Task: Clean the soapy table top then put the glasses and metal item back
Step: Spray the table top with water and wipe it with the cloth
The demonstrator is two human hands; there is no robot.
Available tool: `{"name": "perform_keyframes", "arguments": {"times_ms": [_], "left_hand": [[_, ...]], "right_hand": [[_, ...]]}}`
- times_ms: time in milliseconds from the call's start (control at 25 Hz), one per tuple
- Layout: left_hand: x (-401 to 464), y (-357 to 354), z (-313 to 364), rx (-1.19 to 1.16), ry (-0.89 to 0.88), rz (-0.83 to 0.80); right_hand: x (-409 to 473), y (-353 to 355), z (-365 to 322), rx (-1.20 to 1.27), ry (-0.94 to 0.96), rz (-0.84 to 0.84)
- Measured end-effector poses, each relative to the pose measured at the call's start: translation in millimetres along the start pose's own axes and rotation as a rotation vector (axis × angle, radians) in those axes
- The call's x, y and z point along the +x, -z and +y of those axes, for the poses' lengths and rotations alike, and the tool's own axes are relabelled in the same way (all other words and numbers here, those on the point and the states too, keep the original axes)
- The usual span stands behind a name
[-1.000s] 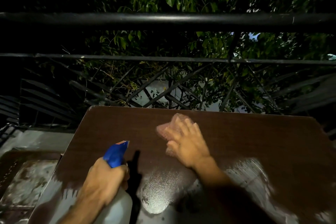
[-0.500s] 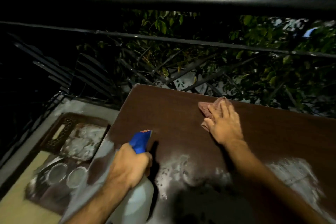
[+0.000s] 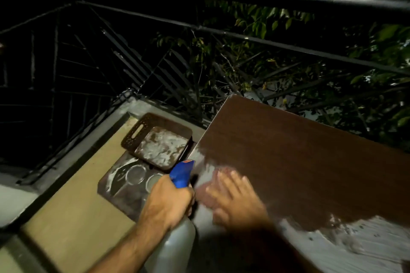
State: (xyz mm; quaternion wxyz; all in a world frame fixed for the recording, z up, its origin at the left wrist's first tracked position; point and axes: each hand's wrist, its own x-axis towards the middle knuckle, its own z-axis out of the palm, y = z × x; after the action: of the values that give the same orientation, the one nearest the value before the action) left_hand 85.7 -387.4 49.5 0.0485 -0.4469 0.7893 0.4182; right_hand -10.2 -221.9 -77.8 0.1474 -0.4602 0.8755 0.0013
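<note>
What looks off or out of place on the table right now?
White soapy film still covers the table top near its front edge, and the glasses sit on the floor beside the table.

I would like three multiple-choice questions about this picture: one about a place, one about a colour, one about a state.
1. Where do the glasses stand?
A. on the table top
B. on a low tray left of the table
C. on the railing

2. What colour is the head of the spray bottle?
A. blue
B. red
C. white

3. What state is the near right part of the table top in?
A. dry and dark
B. covered by a cloth
C. still white with soap

Answers:
1 B: their round rims show on the dark tray below table level.
2 A: the head above the left hand is blue.
3 C: white streaks lie there, right of the blurred right hand.
</note>
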Motion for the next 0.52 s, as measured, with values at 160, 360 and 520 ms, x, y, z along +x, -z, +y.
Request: {"name": "perform_keyframes", "arguments": {"times_ms": [160,360,520], "left_hand": [[5,18,-25,-0.019,0.029,0.019],[0,30,-46,0.006,0.090,0.020],[-5,42,-54,-0.047,0.108,0.003]], "right_hand": [[77,26,31,0.083,-0.242,0.108],[107,28,5,0.075,-0.270,0.078],[55,-26,-78,0.000,0.102,0.106]]}}
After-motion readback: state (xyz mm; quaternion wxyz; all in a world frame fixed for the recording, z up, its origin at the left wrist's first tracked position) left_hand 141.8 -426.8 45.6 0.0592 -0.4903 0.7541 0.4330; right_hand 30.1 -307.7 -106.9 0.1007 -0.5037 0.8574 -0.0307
